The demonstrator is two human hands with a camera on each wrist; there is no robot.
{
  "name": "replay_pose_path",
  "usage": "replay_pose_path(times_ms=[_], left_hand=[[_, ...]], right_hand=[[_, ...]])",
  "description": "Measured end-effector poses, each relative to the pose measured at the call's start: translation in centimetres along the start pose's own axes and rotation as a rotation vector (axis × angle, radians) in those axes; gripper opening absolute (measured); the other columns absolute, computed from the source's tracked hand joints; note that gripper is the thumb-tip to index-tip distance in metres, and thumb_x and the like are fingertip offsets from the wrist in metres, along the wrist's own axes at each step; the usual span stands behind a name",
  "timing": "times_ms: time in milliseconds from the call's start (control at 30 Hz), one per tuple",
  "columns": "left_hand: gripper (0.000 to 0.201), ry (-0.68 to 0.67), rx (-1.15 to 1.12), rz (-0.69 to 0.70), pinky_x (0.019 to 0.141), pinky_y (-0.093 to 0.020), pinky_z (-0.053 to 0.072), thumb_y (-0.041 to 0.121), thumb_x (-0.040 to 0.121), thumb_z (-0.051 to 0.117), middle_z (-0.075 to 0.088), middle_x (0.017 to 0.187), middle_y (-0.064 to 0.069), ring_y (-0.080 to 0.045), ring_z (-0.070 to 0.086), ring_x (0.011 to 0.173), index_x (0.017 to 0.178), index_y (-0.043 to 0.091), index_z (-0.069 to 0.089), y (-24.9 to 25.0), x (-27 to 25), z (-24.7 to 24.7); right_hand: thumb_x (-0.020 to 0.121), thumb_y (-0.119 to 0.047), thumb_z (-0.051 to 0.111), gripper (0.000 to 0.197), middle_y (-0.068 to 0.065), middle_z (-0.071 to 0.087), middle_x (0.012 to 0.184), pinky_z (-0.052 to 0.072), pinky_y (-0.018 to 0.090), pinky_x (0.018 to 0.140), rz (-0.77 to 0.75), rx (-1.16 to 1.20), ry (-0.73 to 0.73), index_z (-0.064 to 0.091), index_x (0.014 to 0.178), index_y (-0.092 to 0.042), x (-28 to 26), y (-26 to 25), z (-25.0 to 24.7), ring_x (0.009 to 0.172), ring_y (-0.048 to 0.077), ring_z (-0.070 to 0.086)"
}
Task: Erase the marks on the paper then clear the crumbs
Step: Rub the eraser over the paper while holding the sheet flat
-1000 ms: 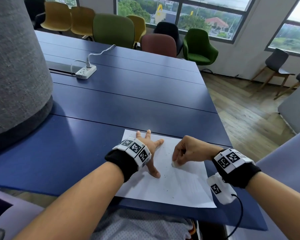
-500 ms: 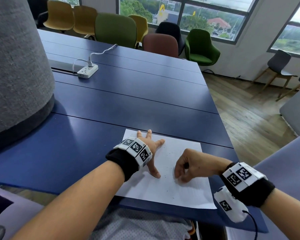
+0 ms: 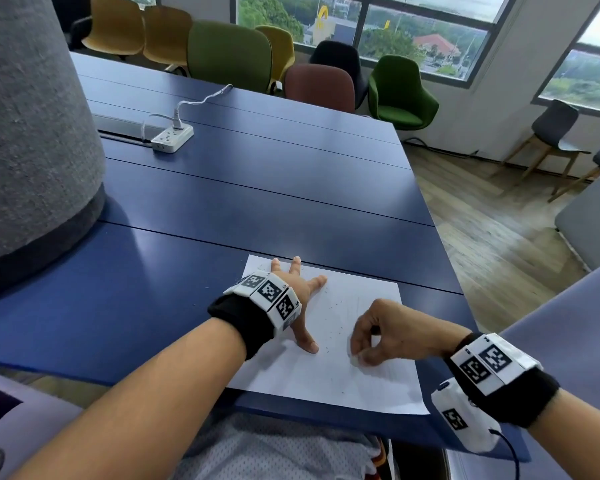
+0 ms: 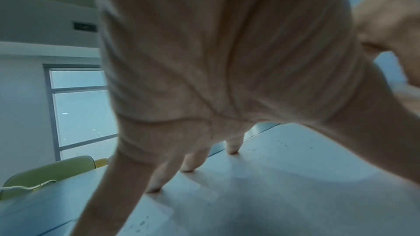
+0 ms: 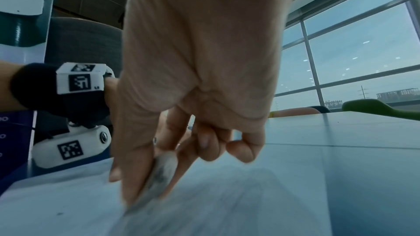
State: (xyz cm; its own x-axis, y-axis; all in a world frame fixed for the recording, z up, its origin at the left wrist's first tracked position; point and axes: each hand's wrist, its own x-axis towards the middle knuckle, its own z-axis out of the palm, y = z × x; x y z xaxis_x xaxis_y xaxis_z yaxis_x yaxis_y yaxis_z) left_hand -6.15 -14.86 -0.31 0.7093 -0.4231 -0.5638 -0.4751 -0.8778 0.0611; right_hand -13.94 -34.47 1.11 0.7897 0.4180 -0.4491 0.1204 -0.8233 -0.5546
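Observation:
A white sheet of paper (image 3: 329, 379) lies at the near edge of the blue table (image 3: 257, 188), speckled with dark eraser crumbs (image 3: 338, 329) and faint pencil lines. My left hand (image 3: 300, 299) lies on the paper's left part with fingers spread straight, pressing it flat; the left wrist view shows its fingertips (image 4: 232, 151) on the sheet (image 4: 284, 186). My right hand (image 3: 378, 336) pinches a small smudged white eraser (image 5: 162, 173) between thumb and fingers, its tip down on the paper (image 5: 68, 209) right of centre.
A large grey felt-covered object (image 3: 32, 133) stands at the table's left. A white power strip (image 3: 172, 137) with a cable lies further back. Coloured chairs (image 3: 229, 53) line the far edge. The table's right edge drops to a wooden floor (image 3: 492, 237).
My right hand with the eraser has slid down the paper towards me, from mid-sheet to the lower right part. The left hand has stayed in place.

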Motion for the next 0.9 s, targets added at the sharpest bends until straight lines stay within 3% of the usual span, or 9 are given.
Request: replay_pose_path(times_ms=[67, 100, 233, 367, 500, 633, 700, 767, 900], left_hand=[[0.139, 0.004, 0.005, -0.002, 0.113, -0.067, 0.024, 0.07, 0.055, 0.083, -0.027, 0.161, -0.01, -0.048, -0.014, 0.147, 0.154, 0.045, -0.011, 0.1, -0.1, 0.0], [0.139, 0.005, 0.006, -0.002, 0.113, -0.067, 0.024, 0.07, 0.055, 0.083, -0.027, 0.161, -0.01, -0.048, -0.014, 0.147, 0.154, 0.045, -0.01, 0.1, -0.1, 0.0], [0.138, 0.005, 0.0, 0.001, 0.114, -0.066, 0.023, 0.069, 0.055, 0.083, -0.027, 0.161, -0.01, -0.048, -0.015, 0.146, 0.154, 0.045, -0.011, 0.1, 0.0, 0.0], [0.138, 0.002, 0.001, -0.004, 0.113, -0.067, 0.024, 0.069, 0.055, 0.084, -0.027, 0.161, -0.009, -0.048, -0.015, 0.147, 0.154, 0.045, -0.01, 0.0, -0.2, 0.0], [0.139, 0.007, -0.005, -0.002, 0.113, -0.067, 0.023, 0.07, 0.054, 0.084, -0.027, 0.161, -0.008, -0.047, -0.015, 0.147, 0.154, 0.046, -0.01, 0.0, 0.0, 0.1], [0.138, 0.009, 0.003, -0.003, 0.113, -0.067, 0.023, 0.069, 0.056, 0.083, -0.027, 0.161, -0.009, -0.048, -0.015, 0.147, 0.154, 0.046, -0.011, 0.1, -0.2, 0.0], [0.138, 0.011, 0.003, -0.003, 0.113, -0.067, 0.023, 0.07, 0.056, 0.083, -0.026, 0.162, -0.009, -0.048, -0.015, 0.147, 0.154, 0.046, -0.01, 0.0, -0.2, 0.1], [0.138, 0.013, 0.0, -0.002, 0.113, -0.067, 0.024, 0.07, 0.054, 0.083, -0.026, 0.162, -0.009, -0.047, -0.015, 0.147, 0.154, 0.047, -0.01, 0.0, -0.1, 0.1], [0.139, 0.012, 0.0, -0.009, 0.113, -0.066, 0.025, 0.071, 0.054, 0.083, -0.026, 0.162, -0.008, -0.047, -0.016, 0.147, 0.154, 0.047, -0.01, 0.1, 0.0, 0.2]], right_hand=[[0.074, -0.013, 0.08, 0.018, -0.003, 0.073, 0.079, 0.055, 0.033, 0.079, -0.007, -0.011, -0.134, 0.074, 0.077, -0.029, -0.3, -0.2, 0.1, 0.068, 0.002, 0.06], [0.074, -0.014, 0.081, 0.016, -0.001, 0.074, 0.08, 0.055, 0.034, 0.079, -0.003, -0.017, -0.129, 0.074, 0.077, -0.028, -0.2, -0.2, 0.1, 0.068, 0.003, 0.06], [0.074, -0.012, 0.077, 0.01, 0.0, 0.073, 0.08, 0.055, 0.036, 0.079, 0.004, 0.021, 0.076, 0.076, 0.081, -0.02, 0.1, 0.4, 0.1, 0.068, 0.004, 0.061], [0.074, -0.017, 0.08, 0.011, 0.002, 0.074, 0.083, 0.055, 0.035, 0.077, -0.021, 0.003, -0.097, 0.075, 0.079, -0.026, -0.2, -0.2, 0.2, 0.068, 0.003, 0.06], [0.073, -0.015, 0.078, 0.01, -0.001, 0.072, 0.077, 0.055, 0.04, 0.078, -0.002, 0.02, 0.122, 0.076, 0.078, -0.024, 1.1, 0.5, -0.2, 0.066, 0.004, 0.058], [0.073, -0.015, 0.08, 0.015, -0.009, 0.069, 0.071, 0.051, 0.026, 0.071, 0.009, -0.014, -0.092, 0.075, 0.077, -0.028, 0.7, -0.2, -0.3, 0.064, 0.001, 0.057], [0.073, -0.016, 0.08, 0.011, -0.003, 0.073, 0.075, 0.049, 0.024, 0.068, 0.023, -0.033, -0.012, 0.076, 0.079, -0.024, 1.6, 0.2, -1.0, 0.064, 0.002, 0.057], [0.073, -0.018, 0.081, 0.008, 0.001, 0.074, 0.077, 0.047, 0.021, 0.063, 0.023, -0.018, 0.169, 0.077, 0.079, -0.022, 3.0, 1.0, -1.9, 0.063, 0.003, 0.057], [0.075, -0.015, 0.08, 0.005, 0.0, 0.069, 0.07, 0.041, 0.014, 0.055, 0.049, 0.063, 0.398, 0.076, 0.077, -0.014, 4.5, 2.0, -2.8, 0.053, -0.002, 0.052]])
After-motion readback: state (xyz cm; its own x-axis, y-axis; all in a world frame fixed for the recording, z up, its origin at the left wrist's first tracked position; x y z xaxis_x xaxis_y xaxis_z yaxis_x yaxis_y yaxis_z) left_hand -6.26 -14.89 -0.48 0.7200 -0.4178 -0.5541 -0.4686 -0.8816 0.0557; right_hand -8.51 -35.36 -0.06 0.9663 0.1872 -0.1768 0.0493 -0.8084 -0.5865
